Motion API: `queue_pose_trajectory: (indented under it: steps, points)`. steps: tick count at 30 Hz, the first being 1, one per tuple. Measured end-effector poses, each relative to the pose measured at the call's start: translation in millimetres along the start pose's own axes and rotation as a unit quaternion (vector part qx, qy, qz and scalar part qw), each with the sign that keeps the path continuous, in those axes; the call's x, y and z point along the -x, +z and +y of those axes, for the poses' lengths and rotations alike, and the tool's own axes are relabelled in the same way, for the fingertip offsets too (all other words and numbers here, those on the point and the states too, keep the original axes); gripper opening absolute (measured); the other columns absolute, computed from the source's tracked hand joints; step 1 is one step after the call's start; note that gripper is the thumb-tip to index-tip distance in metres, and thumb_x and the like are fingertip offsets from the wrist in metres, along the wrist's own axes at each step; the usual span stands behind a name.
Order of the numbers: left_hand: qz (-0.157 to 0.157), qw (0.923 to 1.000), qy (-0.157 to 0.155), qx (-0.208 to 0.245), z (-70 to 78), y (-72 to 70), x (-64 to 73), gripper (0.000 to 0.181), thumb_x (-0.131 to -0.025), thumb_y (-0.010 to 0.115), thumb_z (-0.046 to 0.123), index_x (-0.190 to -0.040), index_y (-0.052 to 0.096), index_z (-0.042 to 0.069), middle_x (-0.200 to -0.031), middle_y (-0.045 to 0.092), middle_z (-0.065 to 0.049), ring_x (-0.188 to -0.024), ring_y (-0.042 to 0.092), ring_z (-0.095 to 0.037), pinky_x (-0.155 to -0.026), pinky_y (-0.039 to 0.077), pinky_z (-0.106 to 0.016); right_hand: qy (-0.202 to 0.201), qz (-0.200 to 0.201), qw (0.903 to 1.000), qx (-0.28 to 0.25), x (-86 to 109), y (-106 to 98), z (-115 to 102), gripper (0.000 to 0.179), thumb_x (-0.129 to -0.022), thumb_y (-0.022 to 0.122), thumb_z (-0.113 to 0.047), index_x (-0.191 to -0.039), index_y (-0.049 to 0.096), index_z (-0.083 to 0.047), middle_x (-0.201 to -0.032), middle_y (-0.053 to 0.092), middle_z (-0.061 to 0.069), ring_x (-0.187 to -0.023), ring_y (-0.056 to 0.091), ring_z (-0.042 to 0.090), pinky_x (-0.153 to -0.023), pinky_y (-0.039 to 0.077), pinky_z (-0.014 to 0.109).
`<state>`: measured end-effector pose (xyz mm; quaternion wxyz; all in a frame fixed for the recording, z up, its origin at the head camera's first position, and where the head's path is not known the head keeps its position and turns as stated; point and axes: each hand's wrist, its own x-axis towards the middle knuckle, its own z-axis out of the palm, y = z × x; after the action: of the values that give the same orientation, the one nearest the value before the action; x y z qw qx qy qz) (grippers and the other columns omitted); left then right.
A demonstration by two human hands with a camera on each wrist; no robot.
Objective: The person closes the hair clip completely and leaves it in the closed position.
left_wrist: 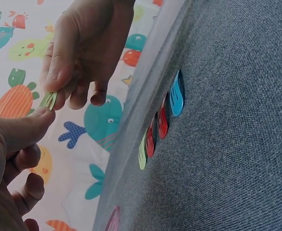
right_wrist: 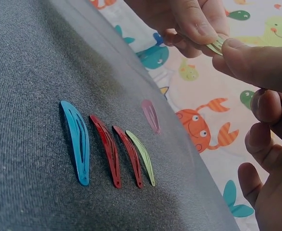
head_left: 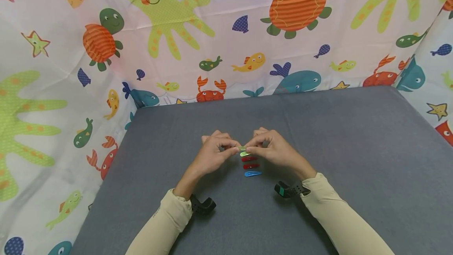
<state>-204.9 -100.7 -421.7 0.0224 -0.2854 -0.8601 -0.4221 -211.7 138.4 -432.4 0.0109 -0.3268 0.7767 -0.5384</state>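
A light green snap hair clip (head_left: 242, 148) is pinched at both ends, one end between the thumb and finger of my left hand (head_left: 214, 152), the other in those of my right hand (head_left: 275, 148). In the right wrist view this clip (right_wrist: 217, 45) is raised off the table. Below my hands lies a row of hair clips: another light green clip (right_wrist: 141, 155), two red clips (right_wrist: 129, 155) (right_wrist: 107, 150) and a blue clip (right_wrist: 76, 140). A pink clip (right_wrist: 151, 115) lies beyond the row; the hands hide it in the head view.
A grey cloth (head_left: 159, 137) covers the table. Behind it and at the sides hangs a white curtain (head_left: 226, 42) printed with sea animals. Each wrist wears a black strap with a camera (head_left: 203, 206).
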Motion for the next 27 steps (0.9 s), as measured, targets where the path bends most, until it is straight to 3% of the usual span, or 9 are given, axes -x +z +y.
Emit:
queue_pose_trajectory:
  steps: [7,14,18,22,27]
  points:
    - [-0.006,0.9999,0.001,0.010,0.8,-0.5,0.2,0.007,-0.093,0.075,0.021,-0.093,0.082,0.023,-0.077,0.063,0.013,-0.083,0.046,-0.011,-0.087,0.016,-0.044,0.006,-0.007,0.9999,-0.010,0.6,-0.4,-0.4,0.008,-0.091,0.075,-0.006,-0.093,0.083,-0.007,-0.069,0.054,0.002,-0.071,0.040,0.015,-0.068,0.034,0.033]
    - [0.003,0.9999,-0.001,0.014,2.0,1.1,0.2,0.007,-0.093,0.075,0.022,-0.093,0.082,0.025,-0.077,0.062,0.012,-0.083,0.047,-0.011,-0.088,0.017,-0.045,0.005,-0.003,0.9998,-0.017,-0.1,-1.3,0.6,0.008,-0.091,0.074,-0.005,-0.092,0.082,-0.006,-0.070,0.055,0.002,-0.072,0.040,0.015,-0.069,0.033,0.041]
    - [0.015,0.9997,-0.009,0.016,2.8,2.6,-0.3,0.007,-0.092,0.077,0.022,-0.095,0.082,0.024,-0.074,0.059,0.011,-0.083,0.049,-0.019,-0.088,0.016,-0.045,0.019,0.001,0.9998,-0.011,-0.2,-1.7,1.6,0.009,-0.093,0.072,-0.008,-0.093,0.082,-0.008,-0.072,0.056,0.001,-0.072,0.040,0.015,-0.070,0.034,0.039]
    - [0.040,0.9991,-0.005,-0.007,4.7,4.0,-0.4,0.010,-0.089,0.080,0.022,-0.098,0.083,0.024,-0.071,0.058,0.011,-0.083,0.047,-0.022,-0.085,0.015,-0.045,0.051,0.004,0.9986,-0.010,0.5,-1.3,2.1,0.012,-0.097,0.069,-0.012,-0.098,0.080,-0.006,-0.078,0.059,0.002,-0.074,0.043,0.016,-0.071,0.036,0.036]
    - [0.080,0.9943,0.022,-0.067,4.8,6.5,-0.6,0.019,-0.085,0.084,0.020,-0.104,0.082,0.021,-0.071,0.057,0.011,-0.079,0.041,-0.011,-0.082,0.014,-0.045,0.088,0.015,0.9956,-0.025,0.5,0.5,-0.3,0.016,-0.098,0.067,-0.013,-0.100,0.078,-0.001,-0.082,0.058,0.003,-0.078,0.049,0.018,-0.072,0.041,0.033]
